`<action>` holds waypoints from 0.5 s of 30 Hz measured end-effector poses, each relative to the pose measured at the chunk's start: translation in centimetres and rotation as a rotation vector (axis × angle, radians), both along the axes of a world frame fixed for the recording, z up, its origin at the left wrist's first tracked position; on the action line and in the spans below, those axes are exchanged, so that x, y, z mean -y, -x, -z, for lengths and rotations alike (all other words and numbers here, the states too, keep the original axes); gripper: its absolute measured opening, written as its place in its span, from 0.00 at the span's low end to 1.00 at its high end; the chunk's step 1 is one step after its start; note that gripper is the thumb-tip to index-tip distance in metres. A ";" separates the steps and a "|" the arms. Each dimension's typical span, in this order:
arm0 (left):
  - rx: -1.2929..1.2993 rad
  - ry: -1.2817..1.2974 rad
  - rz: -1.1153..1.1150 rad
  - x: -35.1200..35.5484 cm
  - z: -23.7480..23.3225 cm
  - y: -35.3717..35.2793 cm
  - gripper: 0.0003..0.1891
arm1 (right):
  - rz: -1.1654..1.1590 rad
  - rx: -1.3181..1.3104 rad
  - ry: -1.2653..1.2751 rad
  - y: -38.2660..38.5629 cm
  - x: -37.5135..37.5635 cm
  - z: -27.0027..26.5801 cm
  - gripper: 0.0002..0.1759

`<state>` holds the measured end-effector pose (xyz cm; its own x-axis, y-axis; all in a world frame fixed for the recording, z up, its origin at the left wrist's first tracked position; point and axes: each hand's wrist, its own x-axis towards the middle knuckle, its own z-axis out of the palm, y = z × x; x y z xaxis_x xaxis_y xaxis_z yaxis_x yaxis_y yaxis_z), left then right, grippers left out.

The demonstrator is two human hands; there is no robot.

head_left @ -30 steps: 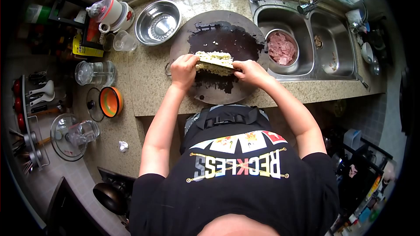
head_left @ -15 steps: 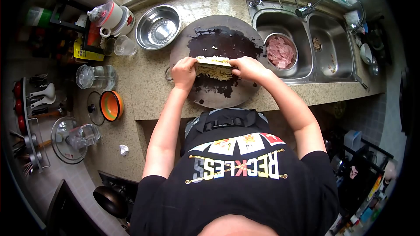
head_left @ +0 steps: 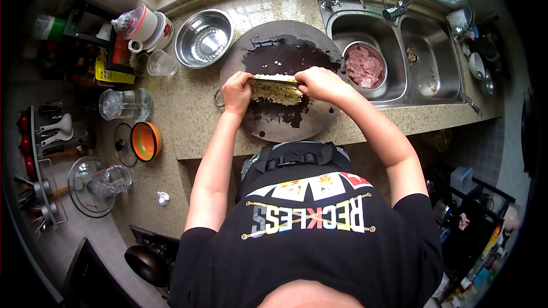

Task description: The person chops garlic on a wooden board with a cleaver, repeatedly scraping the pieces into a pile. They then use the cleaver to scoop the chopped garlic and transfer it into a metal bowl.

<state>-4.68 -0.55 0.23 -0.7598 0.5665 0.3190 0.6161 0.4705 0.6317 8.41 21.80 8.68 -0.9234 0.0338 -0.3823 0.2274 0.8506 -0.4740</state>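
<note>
Blade [head_left: 275, 81], shifted farther back, spans between hands [head_left: 236, 92] [head_left: 321, 84]

Countertop [head_left: 197, 111], speckled beige stone, running across upper centre and down left of frame; round dark chopping board [head_left: 285, 131], upper centre, surface patched wet, chopped pale food [head_left: 279, 94] at its middle; steel bowl [head_left: 182, 50], left of board, seemingly empty; clear plastic cup [head_left: 162, 64], upper left; clear vessel [head_left: 127, 104], below cup; orange bowl [head_left: 145, 141], mid-left, tilted towards camera; glass lid [head_left: 124, 145], dark knob, just beside orange bowl; crumpled white paper [head_left: 163, 198], lower left; double steel sink [head_left: 401, 45], set in, upper right
</note>
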 end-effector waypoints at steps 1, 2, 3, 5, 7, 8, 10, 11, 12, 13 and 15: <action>0.000 0.002 0.002 0.0 -0.1 -0.1 0.06 | -0.025 -0.017 -0.038 0.3 -0.2 -0.5 0.11; 0.009 -0.013 -0.010 -0.1 -0.2 -0.2 0.06 | -0.059 -0.059 -0.067 0.6 -0.6 0.4 0.10; 0.017 -0.028 -0.023 -0.2 -0.2 -0.3 0.06 | -0.060 -0.039 -0.063 0.6 -0.7 0.1 0.11; -0.085 0.017 -0.019 -0.3 0.1 -0.6 0.06 | -0.007 0.030 -0.021 0.3 -1.0 2.0 0.13; -0.187 0.055 -0.017 -0.7 -0.1 -0.8 0.06 | -0.003 0.004 0.011 -0.4 -1.5 3.2 0.15; -0.218 0.089 -0.013 -0.8 -0.2 -0.8 0.06 | -0.007 -0.019 0.016 -0.6 -1.9 3.6 0.15; -0.251 0.130 -0.006 -0.5 -0.8 -1.1 0.06 | -0.009 -0.044 0.027 -1.1 -1.9 4.1 0.14; -0.258 0.122 0.010 -0.7 -1.2 -1.0 0.07 | 0.013 -0.069 0.082 -1.1 -2.2 4.5 0.13; -0.259 0.116 0.024 -0.9 -1.7 -0.9 0.07 | 0.032 -0.090 0.139 -1.0 -2.2 4.1 0.13; -0.261 0.115 0.024 -1.1 -2.1 -0.7 0.07 | 0.031 -0.092 0.138 -0.9 -2.4 3.7 0.13; -0.265 0.092 0.034 -1.3 -2.7 -0.1 0.08 | 0.037 -0.125 0.092 -0.6 -2.5 2.7 0.11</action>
